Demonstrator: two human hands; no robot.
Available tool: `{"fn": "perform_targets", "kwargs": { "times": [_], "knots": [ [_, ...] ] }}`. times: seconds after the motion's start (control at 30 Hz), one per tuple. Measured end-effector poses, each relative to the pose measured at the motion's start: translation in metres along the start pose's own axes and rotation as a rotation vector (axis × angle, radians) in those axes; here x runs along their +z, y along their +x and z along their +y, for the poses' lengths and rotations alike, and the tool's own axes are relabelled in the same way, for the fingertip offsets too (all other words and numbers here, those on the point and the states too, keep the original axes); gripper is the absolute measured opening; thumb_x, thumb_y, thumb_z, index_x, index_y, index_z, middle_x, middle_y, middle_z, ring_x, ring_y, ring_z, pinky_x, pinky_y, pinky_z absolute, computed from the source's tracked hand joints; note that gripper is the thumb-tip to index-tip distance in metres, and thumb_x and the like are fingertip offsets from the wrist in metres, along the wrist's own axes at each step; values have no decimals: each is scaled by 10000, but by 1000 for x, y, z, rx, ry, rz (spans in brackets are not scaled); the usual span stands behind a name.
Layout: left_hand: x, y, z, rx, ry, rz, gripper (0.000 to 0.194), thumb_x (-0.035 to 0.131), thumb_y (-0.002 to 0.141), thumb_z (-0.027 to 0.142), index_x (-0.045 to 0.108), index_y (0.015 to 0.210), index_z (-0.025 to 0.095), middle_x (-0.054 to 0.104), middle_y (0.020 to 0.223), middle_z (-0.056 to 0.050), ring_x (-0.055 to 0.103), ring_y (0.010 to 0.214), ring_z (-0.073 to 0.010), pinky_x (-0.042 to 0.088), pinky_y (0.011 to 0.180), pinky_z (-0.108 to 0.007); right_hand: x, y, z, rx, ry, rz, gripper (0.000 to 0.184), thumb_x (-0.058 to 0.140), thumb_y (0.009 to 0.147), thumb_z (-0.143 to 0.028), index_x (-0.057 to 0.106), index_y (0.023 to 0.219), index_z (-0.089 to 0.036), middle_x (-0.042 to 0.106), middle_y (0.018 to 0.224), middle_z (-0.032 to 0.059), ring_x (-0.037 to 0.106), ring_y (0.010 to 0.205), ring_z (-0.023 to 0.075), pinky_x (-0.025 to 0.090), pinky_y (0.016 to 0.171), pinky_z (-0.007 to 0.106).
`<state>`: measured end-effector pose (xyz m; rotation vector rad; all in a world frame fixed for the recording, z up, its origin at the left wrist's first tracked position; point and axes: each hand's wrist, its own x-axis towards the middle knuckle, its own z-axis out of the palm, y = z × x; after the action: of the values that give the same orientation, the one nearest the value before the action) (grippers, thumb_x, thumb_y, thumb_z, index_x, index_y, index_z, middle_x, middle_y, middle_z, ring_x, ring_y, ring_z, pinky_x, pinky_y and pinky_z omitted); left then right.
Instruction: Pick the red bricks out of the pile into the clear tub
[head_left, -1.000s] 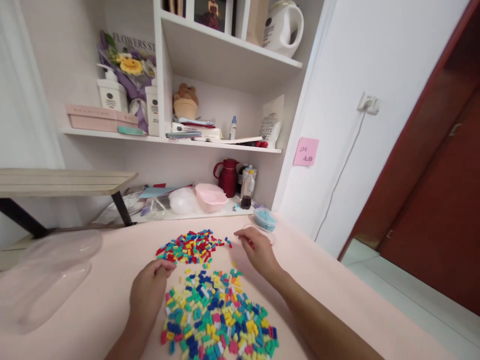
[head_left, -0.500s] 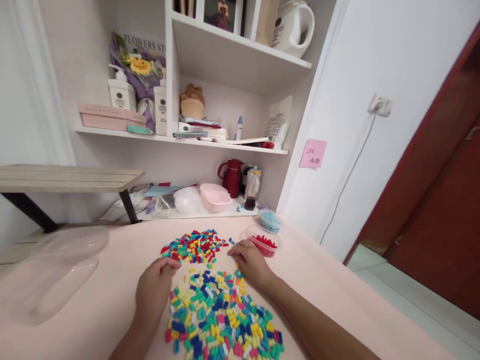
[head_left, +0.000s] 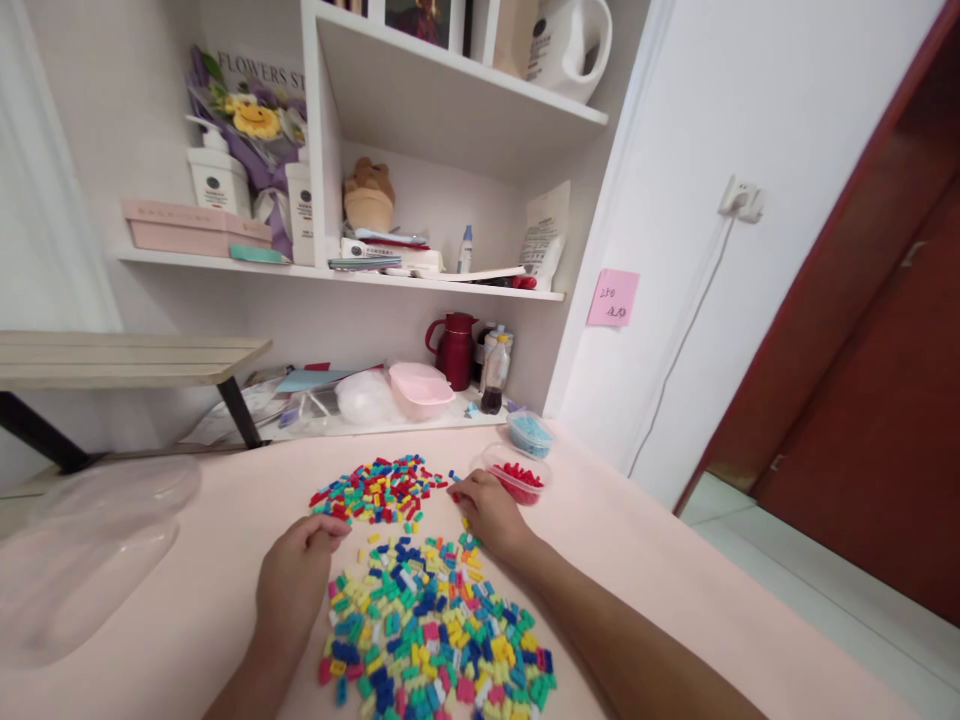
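Note:
Two heaps of small coloured toy bricks lie on the pink tabletop: a smaller far heap [head_left: 382,488] and a larger near heap [head_left: 442,630]. My left hand [head_left: 296,570] rests beside the left edge of the far heap, fingers curled together; what they hold, if anything, is hidden. Just right of the far heap, my right hand [head_left: 487,508] has thumb and fingers pinched low over the table. A speck of red shows at its fingertips, too small to tell whether it is gripped. Behind that hand stands a clear tub of red bricks [head_left: 517,480].
Beyond it is a clear tub with light-blue pieces [head_left: 529,436]. Clear plastic lids or trays [head_left: 90,560] lie at the left, near a wooden-topped stand [head_left: 127,355]. A pink bowl [head_left: 421,390], a bottle [head_left: 495,378] and a red jug [head_left: 454,350] line the back under white shelves.
The whole view has shifted slightly to the left and up. My right fingertips now show a bit of red. My left hand stays beside the heap, little changed.

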<state>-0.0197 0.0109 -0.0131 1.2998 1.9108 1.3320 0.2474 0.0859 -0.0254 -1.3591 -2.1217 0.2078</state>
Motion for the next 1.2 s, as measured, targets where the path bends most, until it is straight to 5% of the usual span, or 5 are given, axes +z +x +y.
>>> {"fn": "perform_targets", "kwargs": {
  "times": [0.2,0.43,0.93,1.07,1.2],
  "knots": [
    [0,2,-2,26,28,13,264,444,673,303,695,715,232,747,754,-29,686,804,-246,489,729,-327,-2,0,0,35,55,19,268,539,772,-16,715,833,-208,668,929,46,614,902,178,452,798,254],
    [-2,3,-1,16,51,11,262,449,670,292,702,709,237,750,745,-26,690,800,-245,493,721,-323,-8,-2,2,-34,153,6,296,548,837,-66,754,949,-247,676,945,46,640,878,170,489,797,265],
    [-1,2,1,11,27,7,260,442,686,281,697,708,231,755,778,-28,690,809,-242,488,742,-328,-23,-3,-10,-63,90,14,208,573,813,-106,726,873,-233,715,910,27,642,873,184,471,769,274],
    [-1,0,2,29,19,9,260,438,688,282,693,697,232,747,760,-26,686,799,-239,490,742,-327,-55,2,-9,-121,107,165,208,517,879,-178,704,946,-239,715,969,39,639,883,192,468,794,301],
    [-1,-3,6,23,-15,17,251,438,677,268,687,684,233,745,755,-22,684,767,-227,489,722,-312,-80,1,14,4,97,365,212,485,889,-250,693,927,-229,708,958,43,634,824,196,478,784,329]
  ]
}}
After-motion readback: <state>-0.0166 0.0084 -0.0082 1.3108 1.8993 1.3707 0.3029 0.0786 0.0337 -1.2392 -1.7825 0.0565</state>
